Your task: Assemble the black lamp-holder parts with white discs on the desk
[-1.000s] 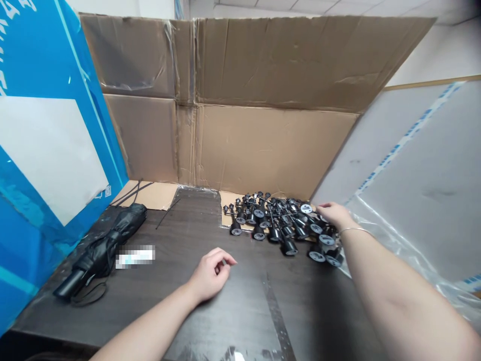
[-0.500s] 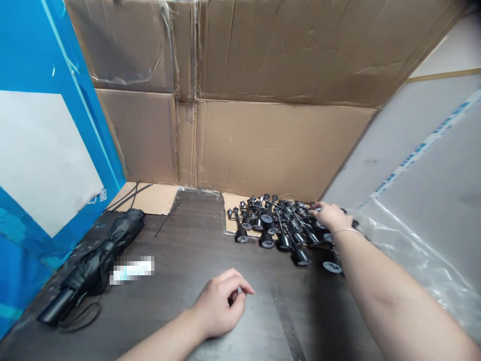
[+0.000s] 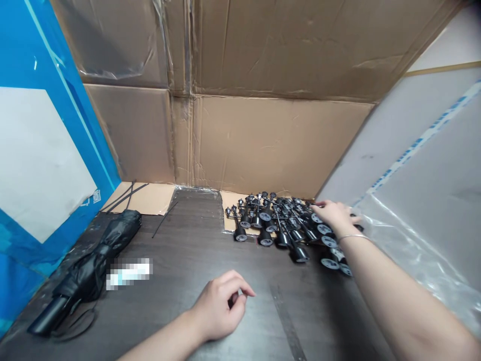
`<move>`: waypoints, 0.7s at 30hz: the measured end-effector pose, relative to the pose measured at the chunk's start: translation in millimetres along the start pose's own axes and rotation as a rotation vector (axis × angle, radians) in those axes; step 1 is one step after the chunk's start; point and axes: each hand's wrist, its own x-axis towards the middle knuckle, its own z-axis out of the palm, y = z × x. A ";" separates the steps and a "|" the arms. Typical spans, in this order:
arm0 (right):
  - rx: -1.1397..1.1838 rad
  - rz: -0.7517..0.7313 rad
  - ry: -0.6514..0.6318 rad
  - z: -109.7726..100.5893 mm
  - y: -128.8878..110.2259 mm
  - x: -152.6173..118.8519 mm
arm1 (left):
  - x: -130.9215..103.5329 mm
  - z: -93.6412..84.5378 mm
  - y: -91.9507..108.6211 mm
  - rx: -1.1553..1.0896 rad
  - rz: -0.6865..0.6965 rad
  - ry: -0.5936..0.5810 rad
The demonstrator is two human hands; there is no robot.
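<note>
A pile of black lamp-like parts with round bases lies at the back right, partly on a cardboard sheet. My right hand reaches over the right end of this pile, its fingertips at the parts there; whether it grips one is hidden. A thin bracelet circles that wrist. Nearer the front, my left hand rests on the dark table, its fingers curled, with thumb and forefinger apart and nothing visible between them.
A folded black umbrella lies at the left, beside a blurred patch. Thin black rods lie behind it. Cardboard walls the back, a blue panel the left, and clear plastic covers the right side.
The view has shifted slightly. My right hand has moved a little right relative to the pile, and more round bases show beside its wrist. My left hand stays in place.
</note>
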 end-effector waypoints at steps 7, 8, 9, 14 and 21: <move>0.051 -0.577 -0.100 -8.3 -59.0 -50.1 | 0.4 -0.3 -1.0 -0.012 0.001 -0.007; 0.025 -0.654 -0.104 -6.6 -64.9 -58.8 | 0.5 -0.5 -1.0 -0.011 0.003 -0.007; 0.006 -0.704 -0.107 -4.5 -69.9 -67.0 | 0.6 -0.8 -1.1 -0.009 0.004 -0.006; 0.061 -0.782 -0.166 0.3 -80.8 -86.7 | 1.2 -1.9 -0.9 -0.004 0.007 0.002; 0.060 -0.457 -0.124 -2.6 -57.9 -59.7 | 1.2 -2.5 0.0 0.006 -0.005 0.011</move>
